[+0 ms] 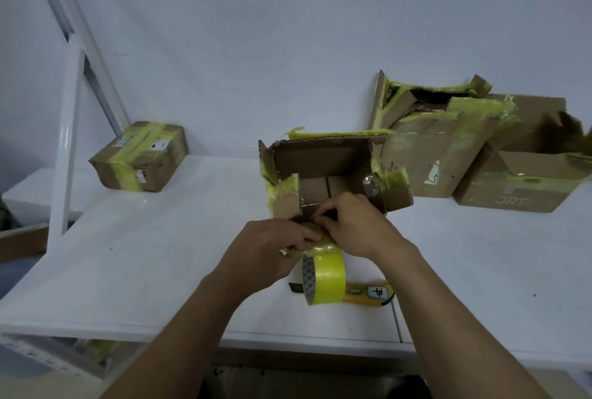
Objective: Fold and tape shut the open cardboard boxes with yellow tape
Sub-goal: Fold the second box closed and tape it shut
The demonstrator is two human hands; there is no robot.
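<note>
An open cardboard box [320,161] with old yellow tape on its flaps stands at the middle of the white table [160,254]. Its near flap [315,244] hangs toward me. My left hand [272,248] grips that flap from the left, fingers curled over its taped edge. My right hand [355,222] pinches the same flap at the box's front rim. A roll of yellow tape [326,276] stands on edge just below both hands, with a yellow utility knife [371,294] lying behind it.
A taped-shut box [141,158] sits at the back left. Several open boxes [448,148] with loose yellow tape are piled at the back right against the wall. A white metal frame [69,142] rises at the left.
</note>
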